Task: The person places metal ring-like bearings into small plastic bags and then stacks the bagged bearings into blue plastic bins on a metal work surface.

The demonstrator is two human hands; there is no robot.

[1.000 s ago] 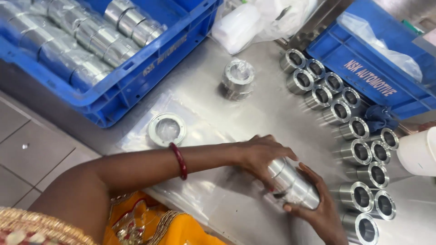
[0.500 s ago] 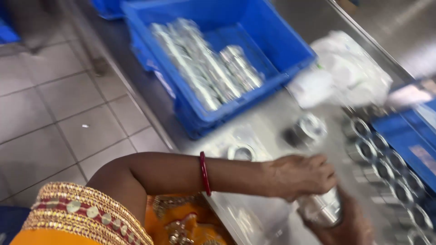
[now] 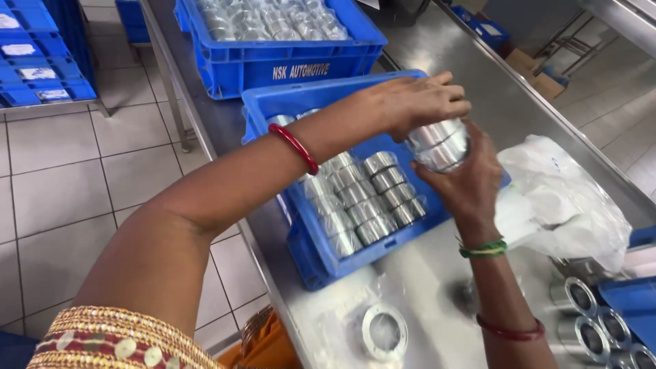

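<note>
**A:** So, head view, what's in the hands?

**B:** Both are on one shiny metal cylinder (image 3: 439, 143), held up over the blue crate (image 3: 342, 263) that sits near the tabletop's (image 3: 437, 287) front edge. Left hand (image 3: 417, 102) comes over the top, fingers curled down tight onto it. Right hand (image 3: 465, 181) cups it from below, fingers wrapped round the underside.

**A:** And around it?

**B:** Rows of similar metal sleeves (image 3: 365, 198) lie in that crate. A second blue crate (image 3: 273, 65) sits further back. Crumpled clear plastic bag (image 3: 567, 198) toward the right edge, a flat metal ring (image 3: 385, 331) by the front edge, and more cylinders (image 3: 581, 311) standing in the right front corner.
</note>
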